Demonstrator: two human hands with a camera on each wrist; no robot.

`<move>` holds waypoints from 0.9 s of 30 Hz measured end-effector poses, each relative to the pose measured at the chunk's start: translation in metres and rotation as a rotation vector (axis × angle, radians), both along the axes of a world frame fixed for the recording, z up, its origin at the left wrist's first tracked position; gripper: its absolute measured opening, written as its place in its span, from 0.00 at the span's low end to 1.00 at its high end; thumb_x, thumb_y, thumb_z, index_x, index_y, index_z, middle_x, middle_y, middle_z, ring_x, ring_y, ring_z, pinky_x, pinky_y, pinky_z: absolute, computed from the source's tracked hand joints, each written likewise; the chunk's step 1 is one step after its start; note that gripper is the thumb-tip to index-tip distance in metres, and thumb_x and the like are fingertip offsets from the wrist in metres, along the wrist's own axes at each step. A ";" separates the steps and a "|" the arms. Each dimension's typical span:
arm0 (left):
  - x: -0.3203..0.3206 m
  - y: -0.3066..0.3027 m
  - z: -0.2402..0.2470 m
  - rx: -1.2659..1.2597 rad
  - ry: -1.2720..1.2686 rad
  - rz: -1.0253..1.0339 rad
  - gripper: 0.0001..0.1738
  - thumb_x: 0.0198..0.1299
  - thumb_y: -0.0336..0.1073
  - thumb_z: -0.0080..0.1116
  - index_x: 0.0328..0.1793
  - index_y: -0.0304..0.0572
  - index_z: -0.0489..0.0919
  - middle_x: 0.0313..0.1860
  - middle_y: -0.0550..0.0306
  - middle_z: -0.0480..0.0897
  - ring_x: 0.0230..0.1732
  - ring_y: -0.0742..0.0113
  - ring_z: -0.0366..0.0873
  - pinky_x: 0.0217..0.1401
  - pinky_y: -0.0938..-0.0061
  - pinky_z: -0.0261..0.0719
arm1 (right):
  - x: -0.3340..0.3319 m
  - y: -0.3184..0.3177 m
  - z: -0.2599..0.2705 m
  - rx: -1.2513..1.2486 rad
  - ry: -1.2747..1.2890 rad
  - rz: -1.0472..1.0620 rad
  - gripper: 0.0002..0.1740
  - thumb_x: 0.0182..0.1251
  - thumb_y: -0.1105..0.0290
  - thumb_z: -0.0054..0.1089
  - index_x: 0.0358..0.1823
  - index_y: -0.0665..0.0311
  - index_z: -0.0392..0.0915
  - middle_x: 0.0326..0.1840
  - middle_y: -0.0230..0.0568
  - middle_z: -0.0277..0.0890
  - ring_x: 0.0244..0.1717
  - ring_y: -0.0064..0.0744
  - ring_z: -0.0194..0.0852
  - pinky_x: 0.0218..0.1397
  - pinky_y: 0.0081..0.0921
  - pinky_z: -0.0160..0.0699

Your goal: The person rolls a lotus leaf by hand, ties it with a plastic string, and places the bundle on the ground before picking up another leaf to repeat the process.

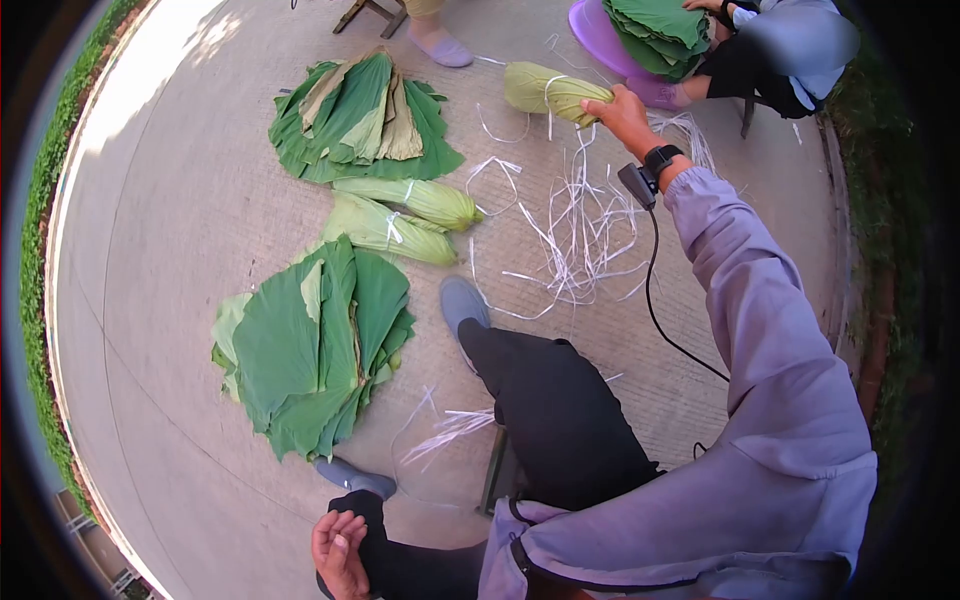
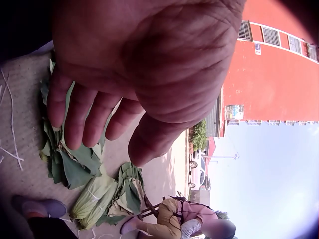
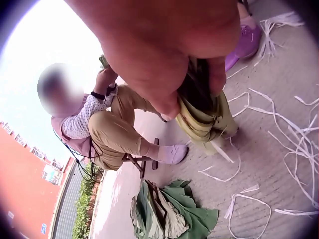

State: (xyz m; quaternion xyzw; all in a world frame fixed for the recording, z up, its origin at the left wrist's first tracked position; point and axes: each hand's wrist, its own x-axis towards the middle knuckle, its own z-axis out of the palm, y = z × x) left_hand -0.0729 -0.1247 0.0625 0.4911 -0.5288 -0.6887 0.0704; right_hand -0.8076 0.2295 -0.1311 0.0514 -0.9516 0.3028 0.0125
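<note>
My right hand [image 1: 625,118] grips one end of a rolled leaf bundle [image 1: 540,90], pale green and bound with a white strip. In the right wrist view the bundle's folded end [image 3: 207,122] shows beneath the fingers. My left hand [image 1: 341,550] holds nothing and stays near my knee, its fingers loosely bent; its palm [image 2: 149,59] fills the top of the left wrist view. Two more tied leaf bundles [image 1: 400,225] lie side by side on the concrete. A stack of large green leaves [image 1: 320,345] lies near my feet, and another leaf stack [image 1: 365,120] sits farther off.
Loose white strips [image 1: 580,235] are strewn over the concrete, with a smaller bunch of strips [image 1: 455,430] by my stool [image 1: 500,470]. At the upper right a person sits with leaves [image 1: 655,35] over a purple basin [image 1: 595,40]. Another seated person [image 3: 109,119] is across from me.
</note>
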 end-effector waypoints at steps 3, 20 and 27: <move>0.004 -0.002 -0.001 0.004 -0.004 0.005 0.37 0.75 0.44 0.65 0.80 0.25 0.68 0.72 0.31 0.78 0.72 0.42 0.80 0.79 0.47 0.76 | 0.002 -0.027 -0.025 0.105 0.000 0.026 0.32 0.60 0.51 0.81 0.49 0.74 0.82 0.43 0.63 0.88 0.46 0.58 0.89 0.51 0.47 0.82; 0.021 0.007 0.002 -0.034 0.026 -0.031 0.33 0.78 0.41 0.62 0.78 0.23 0.69 0.71 0.32 0.79 0.71 0.43 0.80 0.79 0.48 0.76 | 0.228 0.090 0.076 0.159 -0.429 0.519 0.24 0.54 0.64 0.81 0.47 0.70 0.83 0.44 0.57 0.84 0.49 0.57 0.84 0.55 0.46 0.81; 0.016 0.007 0.004 -0.028 -0.018 0.000 0.32 0.77 0.39 0.62 0.78 0.23 0.69 0.71 0.32 0.79 0.71 0.41 0.80 0.80 0.48 0.75 | 0.136 0.097 0.072 -0.028 -0.047 0.185 0.31 0.60 0.56 0.80 0.54 0.75 0.83 0.44 0.58 0.88 0.47 0.50 0.89 0.54 0.42 0.82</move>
